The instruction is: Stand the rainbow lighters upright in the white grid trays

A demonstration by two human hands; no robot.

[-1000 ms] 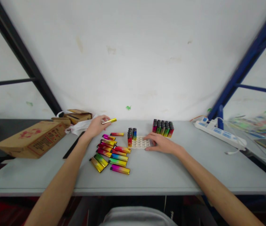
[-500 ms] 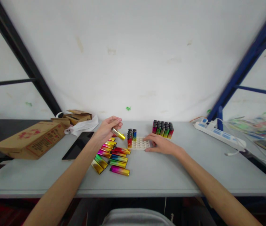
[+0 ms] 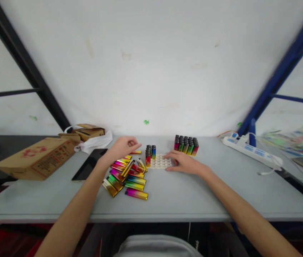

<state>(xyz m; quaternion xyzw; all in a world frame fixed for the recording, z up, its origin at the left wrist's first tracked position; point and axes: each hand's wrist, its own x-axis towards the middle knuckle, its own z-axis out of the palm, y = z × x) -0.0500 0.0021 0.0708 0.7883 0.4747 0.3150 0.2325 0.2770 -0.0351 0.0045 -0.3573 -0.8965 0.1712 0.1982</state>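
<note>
My left hand (image 3: pixel 126 147) hovers above the lighter pile, fingers loosely curled and thumb apart, with nothing visible in it. Just beneath its fingertips lies a gold lighter (image 3: pixel 135 152). Shiny multicoloured lighters (image 3: pixel 137 194) lie loose below it, one gold lighter (image 3: pixel 128 168) resting across others. A pale-and-gold lighter (image 3: pixel 142 165) leans close to the white tray. The white tray (image 3: pixel 160 163) has rows of holes, and several lighters (image 3: pixel 148 157) stand upright at its left end. My right hand (image 3: pixel 183 163) grips the tray's right end between thumb and fingers.
A block of upright lighters (image 3: pixel 185 145) stands behind my right hand. At the left are a dark tablet (image 3: pixel 89 165), a white bag (image 3: pixel 96 142) and a cardboard box (image 3: pixel 37 157). A white power strip (image 3: pixel 253 151) with cables lies at the right.
The gold lighter has left my left hand, which has moved slightly down and loosened. More lighters now lie on the pile and beside the tray. My right hand stays at the tray.
</note>
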